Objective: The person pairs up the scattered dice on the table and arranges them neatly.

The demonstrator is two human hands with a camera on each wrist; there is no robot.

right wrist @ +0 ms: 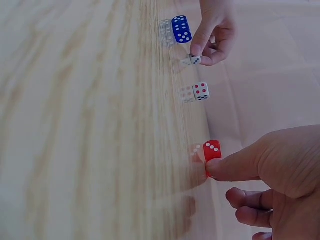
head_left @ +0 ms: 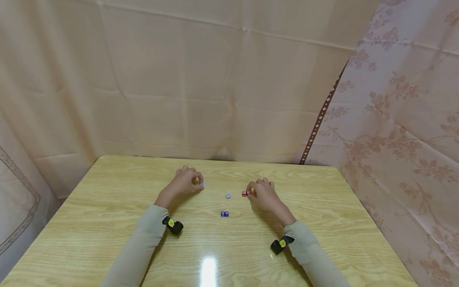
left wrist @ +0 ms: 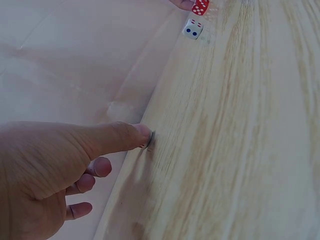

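My left hand (head_left: 184,181) pinches a small white die (head_left: 202,184) between thumb and fingertips, low at the tabletop. In the left wrist view, the thumb hides most of that die. To the right, my right hand (head_left: 264,194) pinches a red die (head_left: 248,192) down on the table, with another red die (head_left: 244,194) right beside it. Between the hands sits a second white die (head_left: 228,195), untouched; red and black pips show on it in the right wrist view. Nearer to me, two blue dice (head_left: 224,214) stand side by side.
Everything rests on a glossy wood-grain table (head_left: 201,247), which mirrors the dice in the right wrist view. A beige curtain (head_left: 179,87) hangs behind its far edge. A floral curtain (head_left: 401,131) closes off the right. Each wrist wears a small black camera (head_left: 174,226).
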